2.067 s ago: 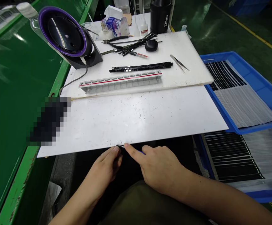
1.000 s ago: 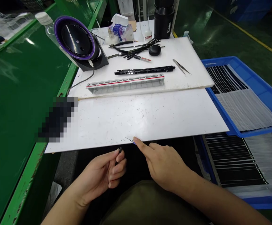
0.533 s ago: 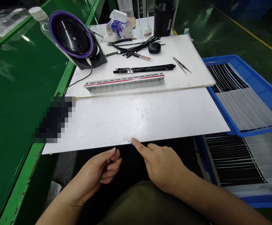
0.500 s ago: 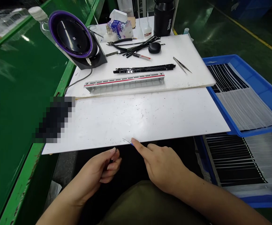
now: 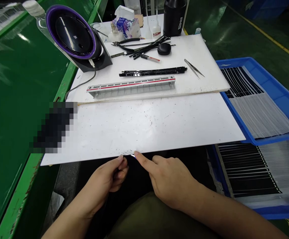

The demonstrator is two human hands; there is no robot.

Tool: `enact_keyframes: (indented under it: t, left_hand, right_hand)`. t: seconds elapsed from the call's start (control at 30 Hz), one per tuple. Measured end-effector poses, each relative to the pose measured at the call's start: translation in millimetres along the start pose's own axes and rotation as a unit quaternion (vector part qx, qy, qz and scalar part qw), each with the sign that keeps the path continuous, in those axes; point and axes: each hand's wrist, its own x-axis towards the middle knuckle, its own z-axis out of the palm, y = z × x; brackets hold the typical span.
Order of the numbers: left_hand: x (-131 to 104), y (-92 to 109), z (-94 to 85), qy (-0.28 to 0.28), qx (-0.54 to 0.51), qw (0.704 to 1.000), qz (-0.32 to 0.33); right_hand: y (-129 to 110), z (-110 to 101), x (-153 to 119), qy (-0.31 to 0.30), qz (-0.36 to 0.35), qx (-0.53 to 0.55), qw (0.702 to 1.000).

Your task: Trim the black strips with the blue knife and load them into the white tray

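Observation:
My left hand is closed at the near edge of the white table, thumb and index finger pinching a small dark piece too hidden to name. Close by on the right, my right hand is closed around a slim knife with a thin pointed blade and a bit of blue at its grip. The index finger lies stretched along the knife, and its tip points at the left fingertips. Most of the knife's handle is hidden in the hand.
A white foam board carries a model train car shell, black strips, tweezers, pliers and a fan. Blue trays of strips stand to the right. A green panel rises on the left.
My right hand has moved a little left, bringing the knife tip close to the left fingertips. The left hand stays almost in place, still pinching.

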Motion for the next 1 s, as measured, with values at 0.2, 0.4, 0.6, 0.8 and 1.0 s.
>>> enact_keyframes:
  t: [0.2,0.4,0.6,0.8,1.0]
  left_hand:
    - [1.9,0.6,4.9,0.006,-0.005,1.0,-0.003]
    - [3.5,0.3,4.3,-0.009,-0.023,1.0,-0.019]
    - [2.5,-0.1,3.9,-0.006,-0.027,0.999,-0.019]
    - [2.4,-0.3,4.3,-0.005,-0.021,1.0,-0.01]
    - [2.6,0.8,0.2,-0.008,-0.001,1.0,-0.008]
  right_hand:
    - [-1.1,-2.4,0.0,-0.008,0.0,-0.002,1.0]
    - [-2.0,-1.1,-0.1,-0.005,-0.004,-0.008,1.0]
    - [-1.0,-1.8,0.7,-0.007,-0.006,-0.012,1.0]
    - [-2.7,-0.4,2.1,-0.001,-0.009,-0.037,0.999]
    - [-1.6,1.7,2.3,0.007,-0.023,-0.081,0.996]
